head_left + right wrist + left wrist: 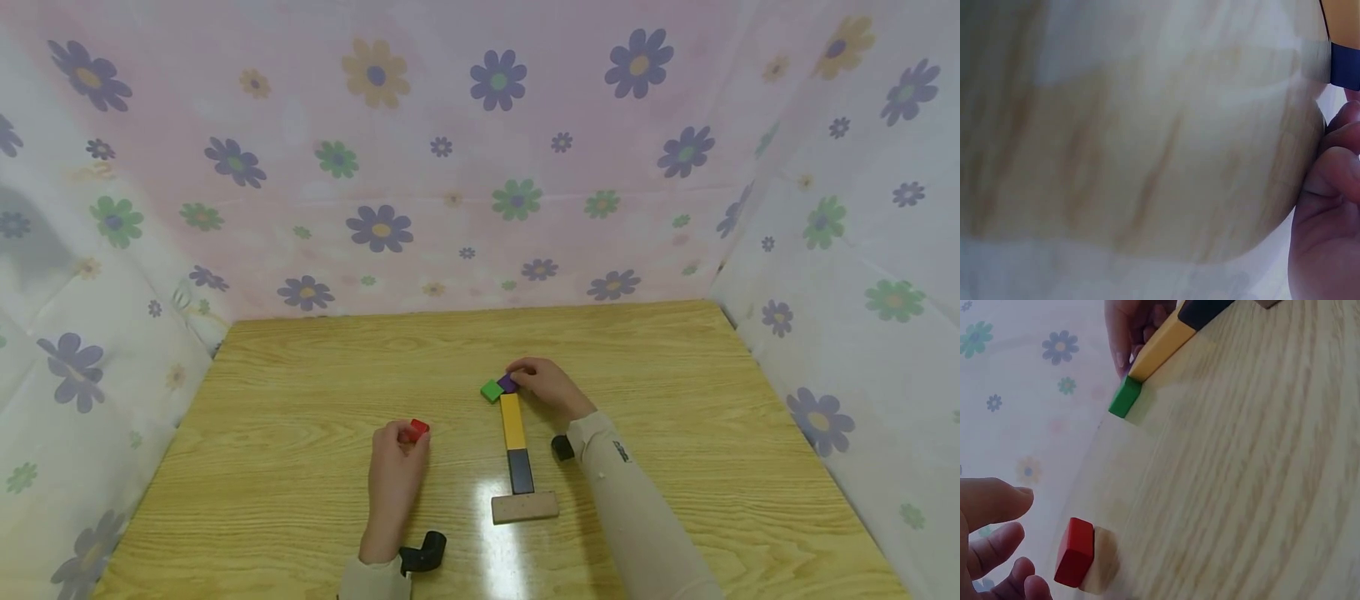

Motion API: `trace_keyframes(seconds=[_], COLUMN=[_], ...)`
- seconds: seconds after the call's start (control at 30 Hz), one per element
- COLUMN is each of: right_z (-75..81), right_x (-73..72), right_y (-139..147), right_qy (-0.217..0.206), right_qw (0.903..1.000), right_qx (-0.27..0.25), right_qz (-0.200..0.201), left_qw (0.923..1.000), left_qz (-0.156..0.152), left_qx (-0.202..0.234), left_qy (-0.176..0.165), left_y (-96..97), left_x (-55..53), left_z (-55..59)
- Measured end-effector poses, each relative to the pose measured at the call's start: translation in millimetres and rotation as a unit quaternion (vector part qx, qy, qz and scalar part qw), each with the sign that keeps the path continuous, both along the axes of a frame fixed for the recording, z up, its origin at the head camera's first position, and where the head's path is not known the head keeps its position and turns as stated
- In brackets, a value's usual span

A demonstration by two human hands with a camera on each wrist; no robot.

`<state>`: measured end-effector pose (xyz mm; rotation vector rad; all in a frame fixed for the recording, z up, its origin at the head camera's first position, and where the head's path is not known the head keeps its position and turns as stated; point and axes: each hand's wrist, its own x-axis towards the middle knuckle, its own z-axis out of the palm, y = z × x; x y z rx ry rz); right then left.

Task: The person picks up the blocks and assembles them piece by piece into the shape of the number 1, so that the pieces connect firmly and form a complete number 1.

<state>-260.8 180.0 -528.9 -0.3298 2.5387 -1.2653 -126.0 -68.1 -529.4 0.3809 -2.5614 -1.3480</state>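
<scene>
My left hand (397,471) is beside a small red block (419,430). In the left wrist view, the thumb and fingers stand apart from the red block (1075,553), with a gap between. My right hand (551,386) pinches a small purple block (507,383) at the far end of a row of blocks. A green block (492,391) touches the purple one on its left. Below them, a long yellow block (513,421) meets a black block (521,472), and a plain wooden block (525,507) lies crosswise at the near end.
The blocks lie on a wood-grain table (300,375). Flower-patterned cloth (450,183) stands behind the table and along both sides. Black wrist-camera parts (427,552) stick out beside both cuffs.
</scene>
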Motion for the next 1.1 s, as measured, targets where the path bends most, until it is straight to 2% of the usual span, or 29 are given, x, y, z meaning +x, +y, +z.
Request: trace_keyframes(seconds=[0.17,0.43,0.67,1.1], right_z=[0.4,0.1,3.9,4.3], right_x=[0.3,0.5,0.5,1.3], right_y=[-1,-1,-1,-1], right_qy=[-0.003,-0.001,0.0,-0.004], right_qw=[1.0,1.0,1.0,1.0], right_qx=[0.003,0.004,0.003,-0.006], right_qz=[-0.005,-0.004,0.003,0.004], left_qw=[0.9996,0.9971,0.9956,0.989], left_qz=[0.006,-0.013,-0.033,-0.074], left_qx=[-0.007,-0.032,-0.046,-0.062], left_qy=[-0.027,-0.068,-0.075,-0.112], left_y=[-3.5,-9.1,-12.6,-18.3], left_x=[-0.4,-2.4,-6.7,-14.4], left_z=[-5.5,-4.7,-4.9,-5.1])
